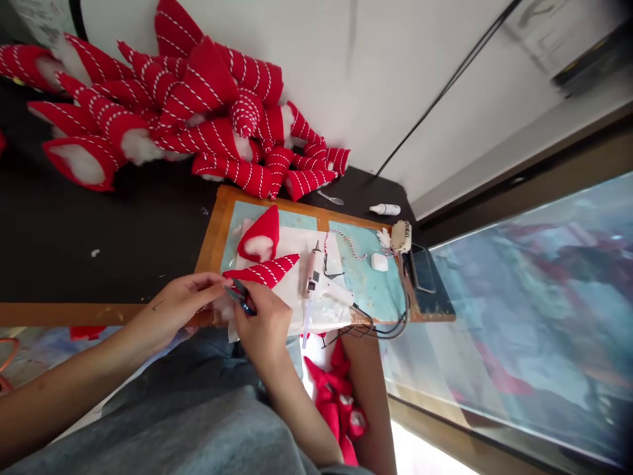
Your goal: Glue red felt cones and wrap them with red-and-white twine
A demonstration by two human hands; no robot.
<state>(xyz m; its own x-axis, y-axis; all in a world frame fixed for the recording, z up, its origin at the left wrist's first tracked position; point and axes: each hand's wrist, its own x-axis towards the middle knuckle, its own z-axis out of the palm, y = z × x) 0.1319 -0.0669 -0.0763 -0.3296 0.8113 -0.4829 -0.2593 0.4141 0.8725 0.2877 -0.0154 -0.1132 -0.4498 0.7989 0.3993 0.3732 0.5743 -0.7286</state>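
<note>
Bright, soft light; hazy, blurred reflections in the large flat glass pane (524, 310); blown-out glare along the bottom edge; faint shadows.

No words or numbers can be read anywhere. The white bottle (384, 209) and glue gun (316, 277) show no legible label or brand.

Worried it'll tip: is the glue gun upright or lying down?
Lying down: the glue gun rests on its side on the white paper.

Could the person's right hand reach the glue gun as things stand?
Probably yes. The glue gun lies close to the right hand, with only flat paper between them. However, that hand seems to be pinching a small dark tool, which it would likely need to put down first.
</note>
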